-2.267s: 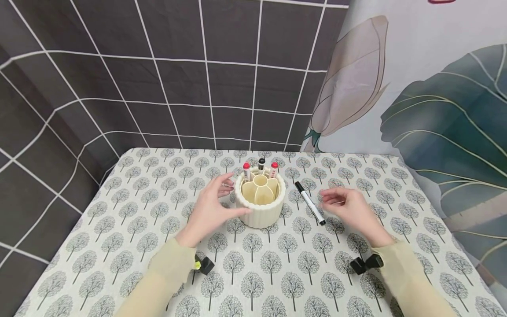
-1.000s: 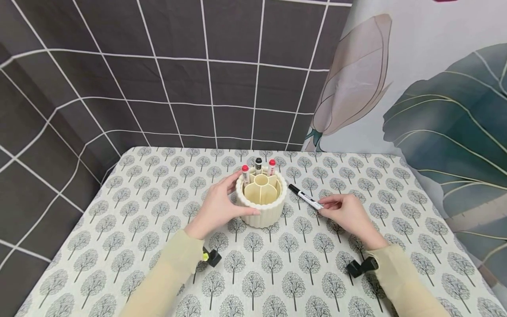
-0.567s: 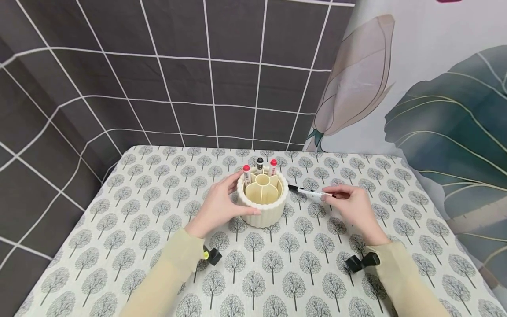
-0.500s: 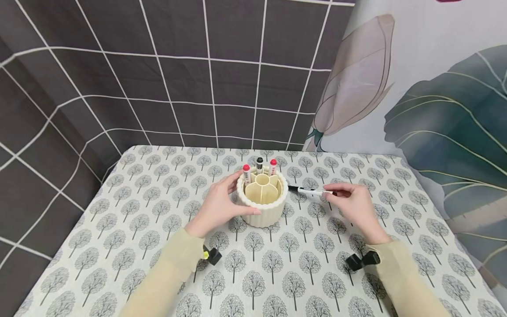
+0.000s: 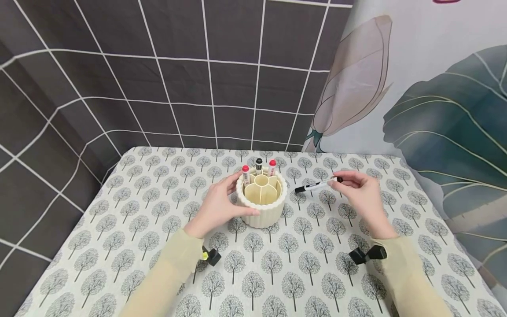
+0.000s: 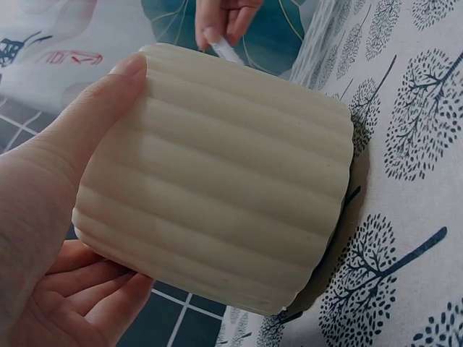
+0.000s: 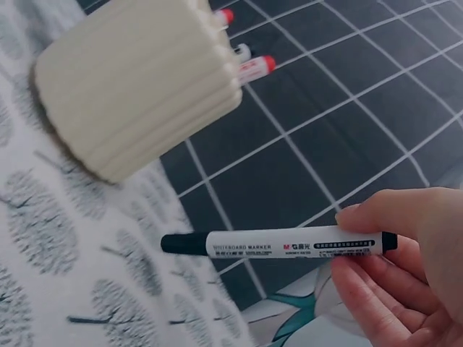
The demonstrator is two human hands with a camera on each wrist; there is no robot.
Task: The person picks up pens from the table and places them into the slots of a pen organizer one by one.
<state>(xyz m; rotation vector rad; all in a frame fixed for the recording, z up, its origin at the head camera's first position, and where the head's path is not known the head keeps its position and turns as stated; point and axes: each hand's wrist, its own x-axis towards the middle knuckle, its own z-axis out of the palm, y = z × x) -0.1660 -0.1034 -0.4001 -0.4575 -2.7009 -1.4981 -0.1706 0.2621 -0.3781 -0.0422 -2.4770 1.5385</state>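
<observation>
A cream ribbed pen holder (image 5: 262,199) (image 6: 217,181) (image 7: 137,94) with several compartments stands mid-table. Three markers (image 5: 258,168) (image 7: 246,54), two red-capped and one black-capped, stick up from its far side. My left hand (image 5: 217,206) (image 6: 51,217) grips the holder's left wall, thumb in front and fingers behind. My right hand (image 5: 358,193) (image 7: 405,267) pinches the back end of a white whiteboard marker (image 5: 318,185) (image 7: 278,244) with a black cap. It is held lifted above the table, to the right of the holder, cap pointing left toward it.
The table carries a tree-patterned cloth (image 5: 277,264). A dark grid-tiled wall (image 5: 158,79) stands behind and to the left, and a leaf-printed curtain (image 5: 428,88) hangs to the right. Black wrist-camera mounts (image 5: 366,254) show at both sleeves.
My right hand reached the marker lying on the cloth, pinched its back end and raised it off the table, swinging it level. The left hand stayed on the holder.
</observation>
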